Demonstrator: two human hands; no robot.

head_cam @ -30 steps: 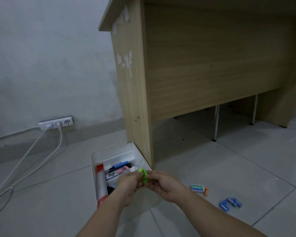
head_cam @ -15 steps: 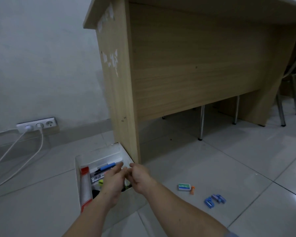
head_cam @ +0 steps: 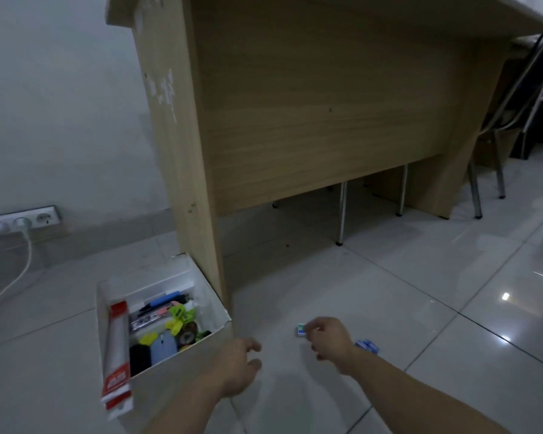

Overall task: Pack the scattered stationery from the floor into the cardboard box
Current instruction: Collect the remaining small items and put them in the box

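Note:
The white cardboard box (head_cam: 102,311) stands on the floor against the desk's side panel. It holds a red-and-white long pack (head_cam: 117,343), a blue marker (head_cam: 164,300), green clips (head_cam: 180,315) and several other small items. My left hand (head_cam: 236,368) hovers open, holding nothing, just off the box's front right corner. My right hand (head_cam: 330,339) reaches down to the tiles, its fingertips pinched on the right end of a small green-and-white eraser (head_cam: 300,329). Small blue pieces (head_cam: 368,345) lie behind my right wrist, partly hidden.
A wooden desk (head_cam: 311,120) rises right behind the box, with metal legs (head_cam: 341,214) under it. A wall socket strip (head_cam: 22,219) with white cables (head_cam: 16,277) is at the left. Chair legs (head_cam: 475,189) stand at the far right. Glossy tiles spread to the right.
Both hands left the box after the green clip went in. My right hand swung right and down to the eraser; my left hand drew back, open. The view shifted right.

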